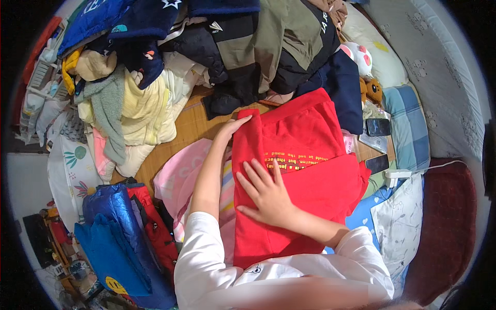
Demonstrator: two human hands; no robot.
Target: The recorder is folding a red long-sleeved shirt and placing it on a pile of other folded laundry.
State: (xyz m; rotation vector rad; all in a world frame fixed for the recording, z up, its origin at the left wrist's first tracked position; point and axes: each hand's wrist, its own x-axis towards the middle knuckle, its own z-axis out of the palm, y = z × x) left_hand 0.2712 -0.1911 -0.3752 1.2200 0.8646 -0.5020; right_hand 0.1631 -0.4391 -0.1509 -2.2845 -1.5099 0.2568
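Note:
A red sweatshirt [306, 197] lies spread before me, its ribbed hem at the far end and yellow lettering across its middle. The left side is folded inward as a long strip, and a red sleeve lies across the body towards the right. At the far left corner, my left hand [233, 126] touches the folded edge; its thumb is hidden, so I cannot tell whether it grips the cloth. My right hand [267, 193] rests flat on the sweatshirt, fingers spread, below the lettering. Under the left side lies a pink garment [180, 170], partly covered.
Dark and olive clothes [267, 42] are heaped at the far side. Yellow cloth [143, 110] lies far left. Folded blue garments [110, 248] are stacked at near left. On the right are two phones [378, 127], a white power strip [397, 174] and a plaid pillow [407, 120].

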